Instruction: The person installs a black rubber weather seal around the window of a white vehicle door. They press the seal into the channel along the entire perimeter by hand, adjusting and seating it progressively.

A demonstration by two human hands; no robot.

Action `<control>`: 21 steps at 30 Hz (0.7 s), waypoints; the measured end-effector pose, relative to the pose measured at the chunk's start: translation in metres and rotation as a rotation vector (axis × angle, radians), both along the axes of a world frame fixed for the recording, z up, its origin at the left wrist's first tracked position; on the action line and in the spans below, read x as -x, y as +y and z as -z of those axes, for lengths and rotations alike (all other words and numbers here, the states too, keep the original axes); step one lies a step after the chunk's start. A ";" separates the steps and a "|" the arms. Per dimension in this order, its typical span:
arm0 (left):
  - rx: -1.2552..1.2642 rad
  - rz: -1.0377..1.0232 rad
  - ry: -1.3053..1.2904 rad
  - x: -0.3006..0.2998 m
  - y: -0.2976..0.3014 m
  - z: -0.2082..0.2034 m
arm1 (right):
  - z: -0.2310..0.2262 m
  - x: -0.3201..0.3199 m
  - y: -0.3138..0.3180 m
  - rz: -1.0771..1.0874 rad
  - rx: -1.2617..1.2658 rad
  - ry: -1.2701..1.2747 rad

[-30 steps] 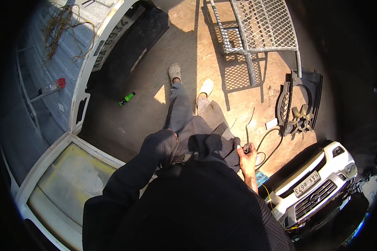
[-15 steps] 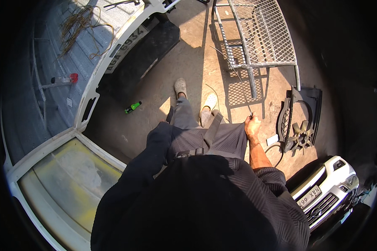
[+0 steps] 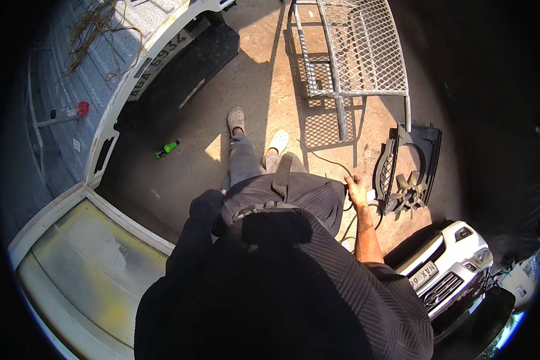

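At my right side, my right hand point(image 3: 357, 191) is closed around a thin dark cable point(image 3: 329, 159). One end of the cable curves forward over the floor toward my feet, and a black loop of it shows beside my forearm. My left arm hangs in a dark sleeve at my other hip. Only a sliver of my left hand point(image 3: 223, 192) shows past the cuff; its fingers are hidden, so what it holds, if anything, I cannot make out. Light-coloured clogs point(image 3: 278, 141) are on my feet.
A metal mesh rack point(image 3: 372, 51) stands ahead right. Beside my right hand lie a black fan shroud point(image 3: 433, 162) and a fan point(image 3: 409, 193). A white vehicle front point(image 3: 456, 264) is at lower right. On the left are a truck bed point(image 3: 72, 90), its tailgate point(image 3: 96, 252), and a green bottle point(image 3: 167, 149).
My right hand still grips the cable; its free length has dropped from stretching up near the rack to a lower curve. The surroundings have shifted left in view.
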State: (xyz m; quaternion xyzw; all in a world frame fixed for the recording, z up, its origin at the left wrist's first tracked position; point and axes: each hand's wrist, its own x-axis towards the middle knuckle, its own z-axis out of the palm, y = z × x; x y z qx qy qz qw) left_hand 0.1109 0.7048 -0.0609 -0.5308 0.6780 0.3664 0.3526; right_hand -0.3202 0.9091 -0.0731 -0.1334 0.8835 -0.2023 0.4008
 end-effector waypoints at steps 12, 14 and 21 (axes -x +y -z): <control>-0.023 -0.233 0.013 -0.007 0.048 -0.003 | -0.035 -0.022 0.009 0.066 0.042 -0.454; -0.030 -0.261 0.005 -0.008 0.059 -0.009 | -0.018 -0.032 0.025 0.122 0.088 -0.408; -0.060 -0.305 0.031 -0.023 0.076 -0.002 | -0.026 0.000 -0.008 0.082 0.096 -0.378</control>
